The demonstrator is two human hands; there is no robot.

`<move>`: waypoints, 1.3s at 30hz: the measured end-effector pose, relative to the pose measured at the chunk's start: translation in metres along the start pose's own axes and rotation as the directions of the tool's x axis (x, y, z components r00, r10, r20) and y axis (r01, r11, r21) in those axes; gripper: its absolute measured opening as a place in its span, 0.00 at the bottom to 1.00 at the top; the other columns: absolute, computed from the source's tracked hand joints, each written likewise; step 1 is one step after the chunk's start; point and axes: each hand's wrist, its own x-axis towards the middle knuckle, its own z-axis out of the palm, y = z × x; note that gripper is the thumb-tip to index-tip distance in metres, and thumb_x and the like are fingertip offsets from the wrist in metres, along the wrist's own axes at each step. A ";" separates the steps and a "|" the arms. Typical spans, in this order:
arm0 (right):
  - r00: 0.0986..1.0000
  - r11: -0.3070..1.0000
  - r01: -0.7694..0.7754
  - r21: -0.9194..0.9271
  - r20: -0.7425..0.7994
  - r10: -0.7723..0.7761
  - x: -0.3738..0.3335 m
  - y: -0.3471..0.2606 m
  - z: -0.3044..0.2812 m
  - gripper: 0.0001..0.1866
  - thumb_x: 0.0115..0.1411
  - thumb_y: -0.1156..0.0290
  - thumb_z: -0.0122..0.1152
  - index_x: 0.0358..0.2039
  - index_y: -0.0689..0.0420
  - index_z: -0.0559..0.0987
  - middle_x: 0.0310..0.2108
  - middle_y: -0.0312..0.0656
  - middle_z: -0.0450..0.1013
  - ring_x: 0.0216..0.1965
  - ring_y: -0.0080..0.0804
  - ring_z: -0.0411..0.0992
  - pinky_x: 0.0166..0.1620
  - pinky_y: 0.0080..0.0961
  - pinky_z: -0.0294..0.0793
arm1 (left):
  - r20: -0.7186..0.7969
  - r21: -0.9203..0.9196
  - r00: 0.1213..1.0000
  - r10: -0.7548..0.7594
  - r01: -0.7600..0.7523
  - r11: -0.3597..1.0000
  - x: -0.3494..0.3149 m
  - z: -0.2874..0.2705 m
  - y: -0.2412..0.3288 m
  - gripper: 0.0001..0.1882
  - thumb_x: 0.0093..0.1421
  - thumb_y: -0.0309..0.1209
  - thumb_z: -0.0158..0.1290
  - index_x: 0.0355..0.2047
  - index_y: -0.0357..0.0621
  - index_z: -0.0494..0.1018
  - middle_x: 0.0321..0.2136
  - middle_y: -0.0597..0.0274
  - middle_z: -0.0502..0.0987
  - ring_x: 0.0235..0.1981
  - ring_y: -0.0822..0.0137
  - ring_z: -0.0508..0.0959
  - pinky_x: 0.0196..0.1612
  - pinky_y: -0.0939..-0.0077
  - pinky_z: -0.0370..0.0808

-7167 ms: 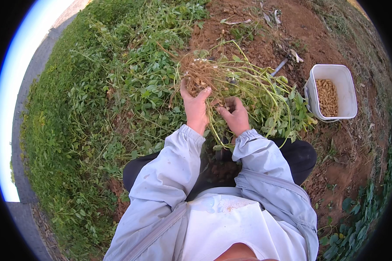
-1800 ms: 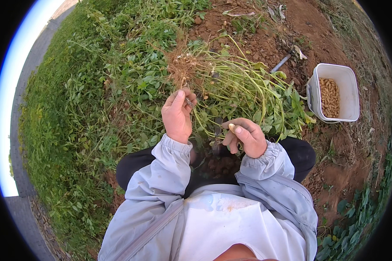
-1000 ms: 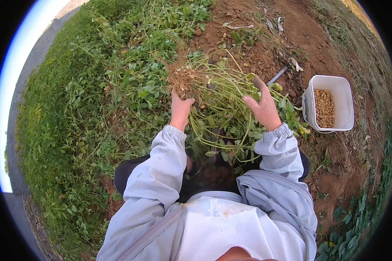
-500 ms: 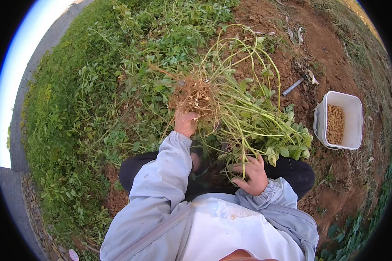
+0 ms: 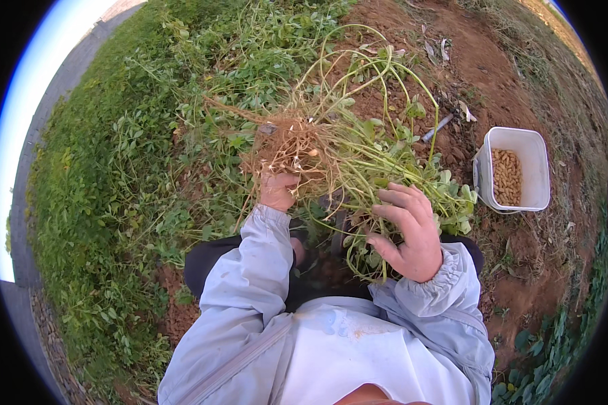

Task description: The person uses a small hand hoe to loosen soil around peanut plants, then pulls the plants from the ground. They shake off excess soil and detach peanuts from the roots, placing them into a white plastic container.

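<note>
A pulled-up peanut plant lies across in front of me, its green stems and leaves trailing right over my knees. My left hand is closed at its brown, tangled roots, where a pale pod shows among the strands. Part of that hand is hidden by the roots. Over the lower stems hovers my right hand, fingers apart and curved, holding nothing. Whether its fingertips touch the leaves, I cannot tell.
A white square bucket with peanuts in it stands on the soil to the right. Near it lies a grey rod-like piece. Dense green plants cover the left side; reddish soil runs along the right.
My right hand has lifted forward from the stems near my lap, and its fingers have spread. The roots have shifted slightly left, still in my left hand.
</note>
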 end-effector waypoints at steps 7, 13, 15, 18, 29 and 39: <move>0.983 0.953 -0.174 0.248 -0.011 0.182 -0.030 0.008 0.057 0.59 0.33 0.48 0.74 0.60 0.62 0.53 0.61 0.59 0.49 0.61 0.58 0.50 0.60 0.46 0.51 | 0.083 -0.984 0.924 -0.374 0.134 0.113 0.022 -0.044 0.026 0.31 0.39 0.16 0.49 0.49 0.40 0.66 0.44 0.52 0.73 0.44 0.51 0.74 0.47 0.54 0.75; 0.958 0.909 -0.272 0.316 -0.002 0.288 -0.006 0.020 0.092 0.66 0.31 0.51 0.76 0.63 0.62 0.43 0.62 0.65 0.40 0.63 0.63 0.42 0.63 0.45 0.47 | 0.002 -0.832 0.958 -0.286 0.161 0.532 0.038 -0.019 0.153 0.36 0.40 0.16 0.51 0.55 0.38 0.61 0.45 0.52 0.72 0.45 0.57 0.74 0.48 0.66 0.72; 0.969 0.926 -0.189 0.326 -0.094 0.230 0.006 0.027 0.103 0.65 0.32 0.55 0.76 0.63 0.61 0.42 0.61 0.64 0.43 0.62 0.63 0.45 0.62 0.45 0.49 | 0.013 -0.883 0.960 -0.281 0.143 0.448 0.046 -0.013 0.187 0.36 0.42 0.19 0.52 0.55 0.38 0.60 0.47 0.54 0.71 0.47 0.58 0.72 0.50 0.68 0.69; 0.924 0.827 -0.292 0.481 -0.080 0.374 0.031 0.036 0.086 0.51 0.36 0.60 0.73 0.56 0.69 0.56 0.53 0.61 0.57 0.56 0.54 0.57 0.58 0.38 0.58 | 0.002 -0.840 0.983 -0.186 0.102 0.532 0.061 -0.018 0.221 0.37 0.45 0.22 0.52 0.59 0.38 0.57 0.52 0.52 0.66 0.51 0.58 0.68 0.56 0.66 0.64; 0.570 0.341 0.349 0.873 -0.486 0.662 -0.065 0.055 -0.180 0.14 0.61 0.68 0.50 0.46 0.60 0.69 0.36 0.42 0.74 0.32 0.31 0.75 0.32 0.33 0.80 | 0.407 -0.686 0.803 0.434 -0.045 0.727 0.069 -0.014 0.290 0.31 0.52 0.24 0.49 0.58 0.35 0.57 0.57 0.47 0.62 0.59 0.54 0.62 0.59 0.61 0.59; 0.494 0.781 0.520 0.346 -0.868 0.055 -0.287 -0.002 -0.469 0.21 0.65 0.54 0.42 0.42 0.59 0.73 0.41 0.47 0.73 0.44 0.42 0.71 0.49 0.53 0.70 | 0.480 -0.597 0.872 0.091 0.249 0.763 0.094 -0.033 0.196 0.23 0.57 0.25 0.46 0.54 0.36 0.62 0.54 0.53 0.65 0.55 0.60 0.67 0.54 0.67 0.67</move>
